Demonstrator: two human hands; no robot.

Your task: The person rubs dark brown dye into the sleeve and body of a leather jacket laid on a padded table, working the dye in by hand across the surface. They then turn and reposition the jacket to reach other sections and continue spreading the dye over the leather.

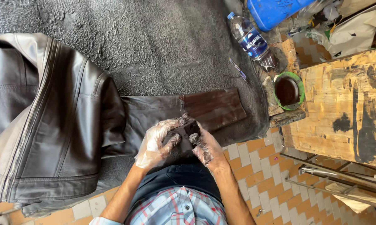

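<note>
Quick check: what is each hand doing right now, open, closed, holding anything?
Left hand: gloved in clear plastic, closed on the dark sponge.
Right hand: stained, also gripping the dark sponge, above the jacket sleeve.

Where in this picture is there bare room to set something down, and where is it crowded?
Free: the grey mat above the dark leather jacket and left of the clear plastic bottle; also the worn wooden board at right. Crowded: around the green bowl of brown dye, and where both gloved hands, left hand and right hand, hold a dark sponge.

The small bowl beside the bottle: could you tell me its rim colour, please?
Green rim on the bowl, seen in the head view.
</note>
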